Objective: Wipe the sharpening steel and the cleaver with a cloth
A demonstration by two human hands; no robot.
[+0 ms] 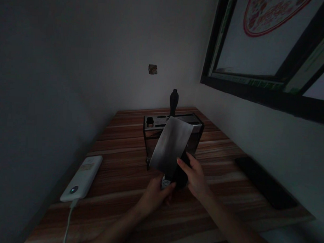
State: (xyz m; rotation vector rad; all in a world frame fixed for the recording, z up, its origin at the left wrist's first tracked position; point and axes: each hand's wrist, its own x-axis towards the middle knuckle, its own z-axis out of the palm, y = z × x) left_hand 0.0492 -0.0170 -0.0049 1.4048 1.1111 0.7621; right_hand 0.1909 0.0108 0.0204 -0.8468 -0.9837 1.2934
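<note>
A cleaver with a broad steel blade (173, 143) is held tilted up over the table, in front of a knife rack (187, 119). My left hand (155, 194) is closed round its lower end, where the handle is mostly hidden. Beside that hand shows a small white patterned patch (165, 182). My right hand (196, 174) grips a dark, soft-looking piece (180, 176) against the blade's right edge, thumb and fingers pressed together; I cannot tell whether it is a cloth or a cover. One black-handled tool (173, 101) stands upright in the rack.
The wood-grain table (125, 180) runs back to a grey wall. On the left lies a white power bank (83, 175) with a cable (68, 221) plugged in. A flat black object (264, 181) lies near the right wall, below a dark-framed window (245, 90).
</note>
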